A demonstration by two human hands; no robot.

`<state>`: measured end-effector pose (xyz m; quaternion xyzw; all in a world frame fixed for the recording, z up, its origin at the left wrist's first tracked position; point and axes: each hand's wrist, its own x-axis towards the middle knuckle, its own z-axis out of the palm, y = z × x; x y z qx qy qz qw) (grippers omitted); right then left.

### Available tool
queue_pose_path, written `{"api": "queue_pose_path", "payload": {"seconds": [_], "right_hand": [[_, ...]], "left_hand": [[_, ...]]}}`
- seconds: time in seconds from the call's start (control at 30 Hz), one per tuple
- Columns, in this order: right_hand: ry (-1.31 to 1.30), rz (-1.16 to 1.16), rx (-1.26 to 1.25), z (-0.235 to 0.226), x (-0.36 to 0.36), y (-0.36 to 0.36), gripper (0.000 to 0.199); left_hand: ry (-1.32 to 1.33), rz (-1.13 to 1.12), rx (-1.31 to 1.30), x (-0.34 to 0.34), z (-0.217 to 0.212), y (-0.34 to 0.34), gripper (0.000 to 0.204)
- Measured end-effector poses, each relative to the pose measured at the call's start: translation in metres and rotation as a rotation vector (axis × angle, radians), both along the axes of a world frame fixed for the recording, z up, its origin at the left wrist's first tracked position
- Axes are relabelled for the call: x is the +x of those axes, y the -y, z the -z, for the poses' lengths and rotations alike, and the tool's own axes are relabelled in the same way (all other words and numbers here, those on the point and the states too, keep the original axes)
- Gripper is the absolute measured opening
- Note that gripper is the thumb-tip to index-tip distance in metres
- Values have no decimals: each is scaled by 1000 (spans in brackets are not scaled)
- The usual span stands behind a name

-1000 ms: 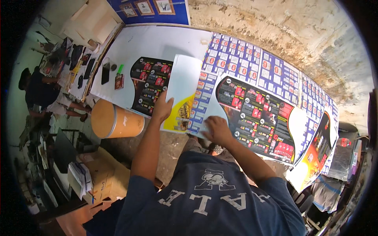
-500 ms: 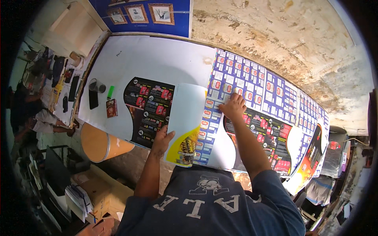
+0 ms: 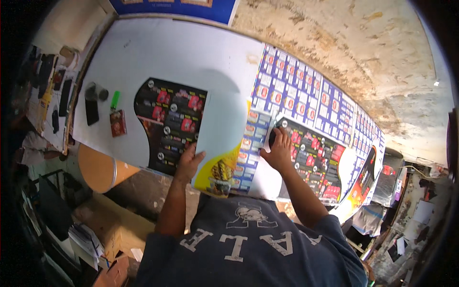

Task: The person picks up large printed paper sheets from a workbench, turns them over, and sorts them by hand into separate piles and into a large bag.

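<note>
My left hand (image 3: 188,163) rests on the lower right part of a black printed sheet (image 3: 167,119) with a wavy left edge and small red pictures. Its fingers point away from me and the thumb is held apart, beside a pale panel (image 3: 222,112) with a yellow corner (image 3: 215,174). My right hand (image 3: 279,152) lies with spread fingers on the left end of another black printed sheet (image 3: 313,160). Under and beyond that sheet are blue-and-white label sheets (image 3: 287,81) with repeated red marks.
A white-topped table (image 3: 177,52) carries everything. On its left stand a dark phone (image 3: 92,112), a glass (image 3: 91,89), a green lighter (image 3: 115,100) and a small red box (image 3: 118,123). An orange drum (image 3: 98,167) and cardboard boxes (image 3: 119,225) stand below. A stained wall (image 3: 334,43) borders the far side.
My right hand has drawn back toward me, from the blue label sheet onto the black printed sheet. My left hand stays at the same part of its sheet. The view has shifted.
</note>
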<state>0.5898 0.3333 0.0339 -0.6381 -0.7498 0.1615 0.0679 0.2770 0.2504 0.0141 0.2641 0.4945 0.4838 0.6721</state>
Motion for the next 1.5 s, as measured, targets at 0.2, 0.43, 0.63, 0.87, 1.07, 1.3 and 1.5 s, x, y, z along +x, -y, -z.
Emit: {"api": "queue_pose_path", "payload": {"seconds": [0.2,0.43,0.63,0.87,1.07,1.3,1.5], "right_hand": [[-217,94,-41,-10,74,172,33],[-1486,976,-586,57,91,266,38],[-1896,791,-617,133,53,252,42],[-2112,669,-497,138,17,252,51],[-2206,751,-428,149,-31,259,57],[-2218,1069,-79,108,-80,269,36],[-2230,1283,71,95,-114,257,27]], "left_hand": [[-30,-42,-37,4,1,7,32],[-25,-9,-46,-3,14,6,33],[-194,106,-97,-5,2,-7,37],[-168,312,-243,-16,5,-25,39],[-159,370,-305,-8,6,-29,41],[-64,475,-269,-25,11,-32,43],[4,566,-236,-34,19,-42,41]]}}
